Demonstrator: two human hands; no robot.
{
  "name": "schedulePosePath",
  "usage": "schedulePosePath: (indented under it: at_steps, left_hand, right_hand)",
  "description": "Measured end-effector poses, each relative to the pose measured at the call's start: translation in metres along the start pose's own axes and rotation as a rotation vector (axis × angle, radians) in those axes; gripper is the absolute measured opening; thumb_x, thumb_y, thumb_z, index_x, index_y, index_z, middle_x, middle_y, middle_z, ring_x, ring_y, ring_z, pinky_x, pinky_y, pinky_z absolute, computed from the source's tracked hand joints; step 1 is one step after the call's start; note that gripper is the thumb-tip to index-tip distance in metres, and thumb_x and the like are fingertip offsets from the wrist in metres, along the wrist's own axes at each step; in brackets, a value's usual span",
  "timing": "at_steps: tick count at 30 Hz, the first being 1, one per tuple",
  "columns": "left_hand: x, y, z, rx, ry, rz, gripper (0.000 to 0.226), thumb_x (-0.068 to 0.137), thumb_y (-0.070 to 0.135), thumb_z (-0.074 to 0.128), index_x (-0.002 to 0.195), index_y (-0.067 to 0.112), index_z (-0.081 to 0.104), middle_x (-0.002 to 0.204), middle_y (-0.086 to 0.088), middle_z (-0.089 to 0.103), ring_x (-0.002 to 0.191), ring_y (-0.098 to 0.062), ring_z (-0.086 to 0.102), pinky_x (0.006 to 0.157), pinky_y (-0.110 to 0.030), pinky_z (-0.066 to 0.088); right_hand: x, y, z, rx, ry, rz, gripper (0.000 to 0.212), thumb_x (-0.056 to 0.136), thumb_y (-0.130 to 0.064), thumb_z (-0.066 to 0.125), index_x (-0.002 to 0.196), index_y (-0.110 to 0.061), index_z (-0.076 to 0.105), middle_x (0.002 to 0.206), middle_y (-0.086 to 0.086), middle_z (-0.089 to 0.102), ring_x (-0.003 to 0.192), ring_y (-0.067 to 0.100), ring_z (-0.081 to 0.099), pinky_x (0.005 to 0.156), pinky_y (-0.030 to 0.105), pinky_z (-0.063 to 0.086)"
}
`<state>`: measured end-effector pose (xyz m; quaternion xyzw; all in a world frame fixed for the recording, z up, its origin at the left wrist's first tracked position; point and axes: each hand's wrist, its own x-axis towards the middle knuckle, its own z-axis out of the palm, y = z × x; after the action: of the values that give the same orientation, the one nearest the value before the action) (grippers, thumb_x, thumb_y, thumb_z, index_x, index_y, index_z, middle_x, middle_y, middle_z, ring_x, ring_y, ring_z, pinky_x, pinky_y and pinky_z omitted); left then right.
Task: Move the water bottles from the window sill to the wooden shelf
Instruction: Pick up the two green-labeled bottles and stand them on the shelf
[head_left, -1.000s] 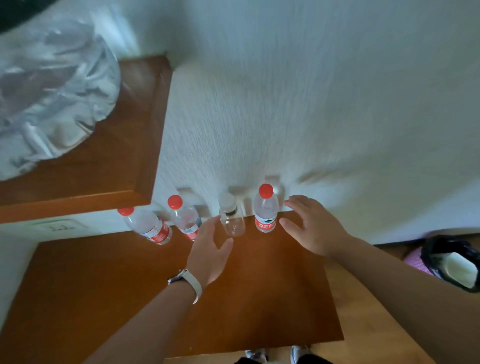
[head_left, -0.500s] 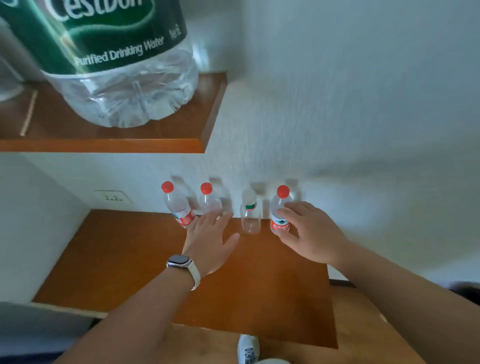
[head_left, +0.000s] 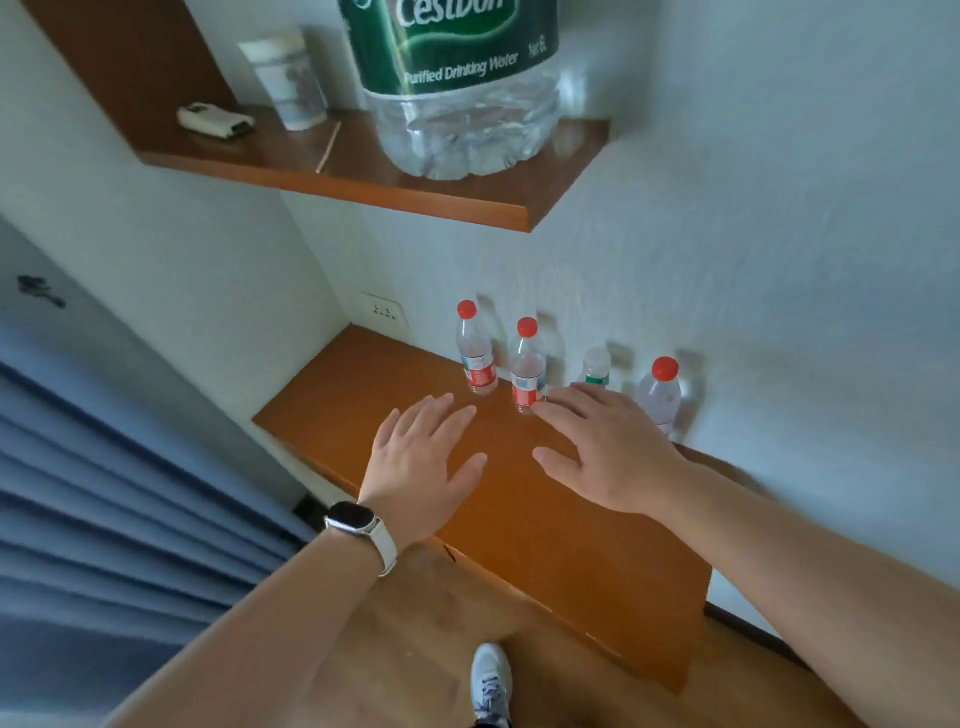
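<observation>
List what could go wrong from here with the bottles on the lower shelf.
1. The right hand hovers open right by the second red-capped bottle and in front of the white-capped bottle; a careless sweep could topple them like dominoes.
2. The far-right bottle stands close to the wooden shelf end, so a knock might send it to the floor.

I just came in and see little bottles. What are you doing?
Four small bottles stand in a row against the wall on the lower wooden shelf. Both hands are open and empty above it: the left hand in front of the bottles, the right hand by the second red-capped bottle. A big jug sits on the upper shelf.
</observation>
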<state>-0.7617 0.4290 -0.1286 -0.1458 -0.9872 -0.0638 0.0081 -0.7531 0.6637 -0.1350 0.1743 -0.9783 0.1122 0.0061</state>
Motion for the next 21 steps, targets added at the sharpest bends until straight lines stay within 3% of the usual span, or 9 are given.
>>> schedulePosePath:
  at_steps: [5, 14, 21]
  left_hand:
    - [-0.049, -0.052, -0.02, -0.009, 0.067, -0.161, 0.058, 0.095, 0.062, 0.028, 0.148, 0.041, 0.026, 0.16, 0.011, 0.021, 0.148, -0.015, 0.012, 0.121, -0.045, 0.006]
    - [-0.158, -0.166, -0.041, -0.067, 0.173, -0.37, 0.054, 0.096, 0.054, 0.042, 0.145, 0.033, 0.04, 0.153, 0.005, 0.038, 0.143, -0.019, 0.028, 0.118, -0.044, 0.02]
    - [-0.254, -0.275, -0.054, -0.022, 0.225, -0.441, 0.06, 0.093, 0.063, 0.031, 0.143, 0.032, 0.044, 0.15, 0.003, 0.042, 0.142, -0.02, 0.031, 0.117, -0.041, 0.019]
  right_hand:
    - [0.03, -0.059, -0.002, 0.016, -0.013, -0.19, 0.065, 0.094, -0.065, 0.022, 0.147, -0.03, 0.037, 0.156, -0.005, 0.036, 0.145, 0.021, 0.027, 0.116, 0.046, 0.027]
    - [0.072, -0.198, 0.018, -0.009, -0.036, -0.495, 0.061, 0.098, -0.062, 0.027, 0.147, -0.029, 0.04, 0.155, -0.004, 0.038, 0.145, 0.02, 0.029, 0.114, 0.037, 0.024]
    - [0.09, -0.339, 0.046, -0.056, -0.042, -0.663, 0.061, 0.096, -0.056, 0.035, 0.142, -0.019, 0.05, 0.147, 0.008, 0.049, 0.137, 0.028, 0.04, 0.111, 0.046, 0.034]
